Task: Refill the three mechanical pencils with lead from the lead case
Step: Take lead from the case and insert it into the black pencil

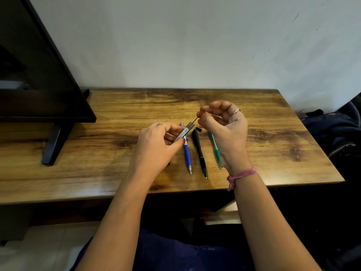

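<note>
My left hand point(156, 142) grips a slim dark lead case point(184, 132), tilted up to the right above the table. My right hand point(222, 126) pinches a thin lead point(195, 119) that sticks out of the case's open top end. Three mechanical pencils lie side by side on the wooden table point(97, 153), tips toward me: a blue one point(187, 155) partly under the case, a black one point(199, 151) in the middle, and a green one point(214, 147) partly hidden behind my right hand. A small black cap point(198, 129) lies by the black pencil's far end.
A dark monitor point(39, 75) on a black stand point(51, 145) fills the table's left side. A pale wall rises behind the table. Dark bags or fabric point(336, 130) sit off the table's right edge. My lap is below the near edge.
</note>
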